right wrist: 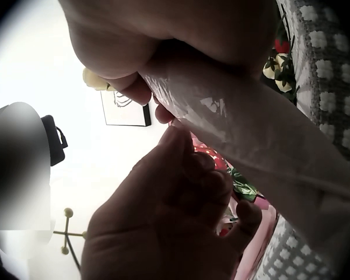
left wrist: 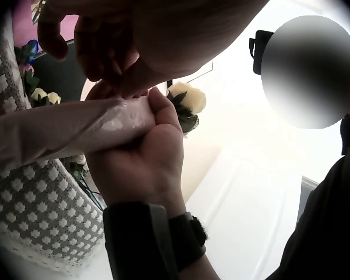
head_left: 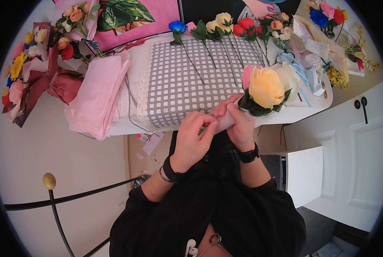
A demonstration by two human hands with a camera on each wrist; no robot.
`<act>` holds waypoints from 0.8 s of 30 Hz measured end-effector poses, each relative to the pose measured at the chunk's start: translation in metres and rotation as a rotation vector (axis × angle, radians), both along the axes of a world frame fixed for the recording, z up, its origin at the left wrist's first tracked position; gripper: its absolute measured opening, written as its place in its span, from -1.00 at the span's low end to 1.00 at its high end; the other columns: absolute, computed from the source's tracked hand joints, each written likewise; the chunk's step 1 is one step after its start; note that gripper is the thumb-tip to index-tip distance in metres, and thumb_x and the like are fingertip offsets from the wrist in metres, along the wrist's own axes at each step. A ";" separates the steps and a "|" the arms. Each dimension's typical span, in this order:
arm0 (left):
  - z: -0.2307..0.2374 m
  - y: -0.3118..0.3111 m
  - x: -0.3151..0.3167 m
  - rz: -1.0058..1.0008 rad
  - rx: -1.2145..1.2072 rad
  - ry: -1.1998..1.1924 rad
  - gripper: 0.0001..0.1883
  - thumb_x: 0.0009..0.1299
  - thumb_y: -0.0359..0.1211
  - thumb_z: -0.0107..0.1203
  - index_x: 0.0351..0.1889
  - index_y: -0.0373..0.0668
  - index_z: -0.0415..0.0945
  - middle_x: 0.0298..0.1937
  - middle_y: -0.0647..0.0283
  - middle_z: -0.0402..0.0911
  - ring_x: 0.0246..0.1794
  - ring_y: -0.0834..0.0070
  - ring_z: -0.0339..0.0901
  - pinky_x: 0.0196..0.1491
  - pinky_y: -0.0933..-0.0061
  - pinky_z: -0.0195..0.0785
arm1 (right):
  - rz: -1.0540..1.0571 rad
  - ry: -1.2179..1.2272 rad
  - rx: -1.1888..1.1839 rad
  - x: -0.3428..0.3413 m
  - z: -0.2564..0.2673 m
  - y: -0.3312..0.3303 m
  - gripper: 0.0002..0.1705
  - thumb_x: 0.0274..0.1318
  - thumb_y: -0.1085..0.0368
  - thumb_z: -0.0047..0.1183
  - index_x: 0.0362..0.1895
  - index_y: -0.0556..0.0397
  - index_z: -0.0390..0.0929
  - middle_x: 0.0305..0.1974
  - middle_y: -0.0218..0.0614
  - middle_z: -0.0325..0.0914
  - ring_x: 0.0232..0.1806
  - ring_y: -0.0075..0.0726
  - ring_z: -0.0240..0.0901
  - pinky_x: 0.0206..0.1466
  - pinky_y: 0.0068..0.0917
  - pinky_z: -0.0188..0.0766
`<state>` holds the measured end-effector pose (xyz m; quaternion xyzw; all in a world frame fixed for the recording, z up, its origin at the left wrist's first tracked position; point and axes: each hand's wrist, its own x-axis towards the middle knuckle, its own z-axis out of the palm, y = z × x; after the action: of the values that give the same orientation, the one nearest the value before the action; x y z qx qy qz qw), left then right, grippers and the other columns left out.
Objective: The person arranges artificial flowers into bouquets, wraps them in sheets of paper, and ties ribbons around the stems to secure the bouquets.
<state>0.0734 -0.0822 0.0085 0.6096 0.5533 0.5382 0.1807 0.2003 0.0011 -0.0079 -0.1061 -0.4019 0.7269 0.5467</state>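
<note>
My right hand (head_left: 242, 127) grips the stem end of a small rose bouquet, round its pale wrapping paper (head_left: 225, 123). A large yellow rose (head_left: 266, 88) tops the bouquet, with a white bloom (head_left: 288, 77), a pink one and dark green leaves about it. The flowers lean away to the right, beyond the hand. My left hand (head_left: 193, 138) has its thumb and fingertips together at the edge of the wrapping, pinching there. A shiny, clear-looking patch shows on the wrapping (left wrist: 64, 128) in the left wrist view, right by the fingers. The bouquet's stems are hidden inside the wrap.
Single stems, including a blue rose (head_left: 177, 26) and red roses (head_left: 246, 27), lie on a grey-and-white checked cloth (head_left: 170, 81). Pink paper sheets (head_left: 98, 96) lie at left. Finished-looking bouquets (head_left: 18, 64) stand at both ends. Light blue ribbon (head_left: 295, 64) lies at right.
</note>
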 end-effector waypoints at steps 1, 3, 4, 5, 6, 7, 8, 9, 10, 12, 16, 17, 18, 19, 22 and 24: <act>-0.001 -0.001 0.000 0.006 0.015 0.021 -0.93 0.32 -0.49 0.21 -0.31 -0.28 0.54 -0.34 0.19 0.54 -0.33 0.39 0.49 -0.19 0.45 0.36 | -0.025 -0.050 0.005 0.001 0.000 0.000 -0.90 0.25 0.43 0.00 -0.18 0.16 0.40 -0.45 -0.21 0.53 -0.30 -0.29 0.54 -0.15 -0.38 0.48; -0.001 -0.004 0.001 0.012 0.031 0.042 -0.94 0.32 -0.50 0.20 -0.32 -0.28 0.53 -0.34 0.18 0.53 -0.34 0.36 0.49 -0.20 0.44 0.36 | -0.051 -0.101 0.011 0.001 0.001 0.000 -0.91 0.26 0.45 -0.01 -0.17 0.16 0.39 -0.47 -0.24 0.53 -0.36 -0.35 0.54 -0.23 -0.43 0.48; 0.000 -0.005 0.002 -0.009 0.041 0.046 -0.94 0.32 -0.51 0.19 -0.31 -0.27 0.52 -0.32 0.19 0.53 -0.33 0.35 0.49 -0.20 0.43 0.36 | -0.094 -0.141 -0.022 0.001 0.002 0.000 -0.90 0.26 0.44 0.00 -0.16 0.16 0.39 -0.48 -0.25 0.52 -0.39 -0.37 0.53 -0.26 -0.45 0.47; 0.000 -0.007 0.002 -0.032 0.052 0.050 -0.94 0.33 -0.51 0.18 -0.30 -0.27 0.52 -0.31 0.19 0.53 -0.33 0.35 0.49 -0.20 0.43 0.36 | -0.137 -0.181 -0.055 0.001 0.003 0.000 -0.89 0.26 0.43 0.01 -0.15 0.16 0.39 -0.49 -0.27 0.52 -0.42 -0.39 0.52 -0.30 -0.47 0.46; 0.000 -0.009 0.004 -0.034 0.050 0.050 -0.94 0.33 -0.51 0.18 -0.30 -0.27 0.52 -0.31 0.19 0.53 -0.33 0.35 0.49 -0.20 0.43 0.36 | -0.138 -0.180 -0.056 0.001 0.002 0.001 -0.89 0.26 0.43 0.01 -0.15 0.16 0.39 -0.49 -0.27 0.52 -0.42 -0.39 0.52 -0.30 -0.47 0.46; -0.001 -0.012 0.005 -0.056 0.034 0.032 -0.94 0.34 -0.50 0.18 -0.29 -0.26 0.51 -0.26 0.17 0.55 -0.29 0.34 0.51 -0.19 0.42 0.37 | -0.159 -0.150 -0.064 0.001 0.001 0.002 -0.89 0.27 0.43 0.00 -0.15 0.16 0.39 -0.51 -0.28 0.51 -0.42 -0.40 0.52 -0.30 -0.47 0.46; -0.001 -0.013 0.006 -0.078 0.018 0.014 -0.93 0.34 -0.50 0.17 -0.27 -0.25 0.51 -0.21 0.15 0.56 -0.26 0.33 0.52 -0.17 0.42 0.38 | -0.179 -0.119 -0.070 0.001 -0.001 0.004 -0.89 0.27 0.42 0.00 -0.15 0.16 0.39 -0.53 -0.30 0.50 -0.42 -0.40 0.52 -0.30 -0.47 0.46; 0.000 -0.014 0.007 -0.077 0.018 0.014 -0.93 0.34 -0.50 0.17 -0.27 -0.25 0.51 -0.21 0.15 0.56 -0.26 0.33 0.52 -0.17 0.42 0.38 | -0.178 -0.118 -0.070 0.001 -0.002 0.004 -0.89 0.27 0.42 0.00 -0.15 0.16 0.39 -0.53 -0.30 0.50 -0.42 -0.40 0.52 -0.30 -0.47 0.46; 0.003 -0.014 0.008 -0.113 0.046 0.066 -0.90 0.34 -0.50 0.18 -0.23 -0.24 0.50 -0.15 0.14 0.58 -0.19 0.32 0.55 -0.13 0.41 0.40 | -0.214 -0.140 -0.066 0.001 -0.003 0.005 -0.85 0.26 0.41 0.00 -0.12 0.16 0.39 -0.49 -0.29 0.51 -0.41 -0.39 0.52 -0.28 -0.47 0.46; 0.000 -0.015 0.010 -0.150 0.076 0.118 -0.87 0.34 -0.51 0.19 -0.18 -0.24 0.49 -0.09 0.12 0.59 -0.12 0.32 0.57 -0.09 0.41 0.42 | -0.252 -0.162 -0.060 0.001 -0.005 0.006 -0.82 0.25 0.40 0.00 -0.09 0.16 0.39 -0.44 -0.27 0.52 -0.39 -0.37 0.52 -0.27 -0.46 0.46; -0.011 -0.015 0.012 -0.118 0.048 0.001 -0.78 0.36 -0.52 0.19 -0.12 -0.26 0.37 -0.01 0.06 0.61 -0.02 0.32 0.60 -0.02 0.40 0.44 | -0.109 -0.049 -0.023 0.004 -0.001 0.005 -0.52 0.19 0.27 0.05 0.14 0.18 0.28 -0.20 -0.20 0.49 -0.18 -0.23 0.52 -0.02 -0.20 0.52; -0.011 -0.015 0.013 -0.065 0.041 -0.015 -0.76 0.36 -0.53 0.20 -0.13 -0.27 0.33 -0.04 0.05 0.63 -0.03 0.32 0.61 -0.01 0.40 0.45 | -0.057 -0.009 -0.024 0.004 0.000 0.004 -0.39 0.17 0.18 0.09 0.22 0.18 0.23 -0.16 -0.18 0.44 -0.09 -0.15 0.50 0.09 -0.06 0.51; -0.013 -0.014 0.012 -0.065 0.042 -0.016 -0.76 0.36 -0.53 0.20 -0.13 -0.27 0.33 -0.04 0.05 0.63 -0.03 0.32 0.61 -0.01 0.40 0.45 | -0.057 -0.009 -0.023 0.005 0.001 0.003 -0.39 0.17 0.18 0.09 0.22 0.18 0.23 -0.16 -0.18 0.44 -0.09 -0.15 0.50 0.09 -0.06 0.51; -0.013 -0.012 0.009 -0.047 0.012 -0.030 -0.76 0.37 -0.53 0.19 -0.14 -0.27 0.31 -0.09 0.05 0.64 -0.08 0.33 0.63 -0.03 0.40 0.46 | -0.012 0.008 -0.027 0.006 0.001 0.003 -0.39 0.17 0.25 0.05 0.27 0.19 0.19 -0.06 -0.13 0.45 -0.02 -0.12 0.51 0.12 -0.04 0.51; -0.006 -0.010 0.002 -0.007 -0.007 -0.012 -0.76 0.39 -0.54 0.17 -0.16 -0.25 0.28 -0.21 0.09 0.69 -0.18 0.41 0.64 -0.07 0.46 0.46 | 0.089 0.019 -0.014 0.009 0.002 0.003 -0.35 0.16 0.29 0.03 0.32 0.18 0.15 0.07 -0.05 0.46 0.06 -0.05 0.51 0.16 -0.03 0.49; -0.001 -0.006 -0.004 -0.018 -0.053 -0.158 -0.76 0.40 -0.56 0.15 -0.16 -0.25 0.26 -0.18 0.09 0.67 -0.18 0.50 0.60 -0.08 0.50 0.45 | 0.140 0.016 0.008 0.012 0.000 0.005 -0.32 0.16 0.27 0.05 0.33 0.18 0.15 0.09 -0.02 0.46 0.08 0.00 0.51 0.17 -0.04 0.48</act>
<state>0.0692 -0.0885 0.0071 0.5652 0.5460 0.5680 0.2446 0.2123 0.0066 -0.0076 -0.0700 -0.4068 0.7626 0.4981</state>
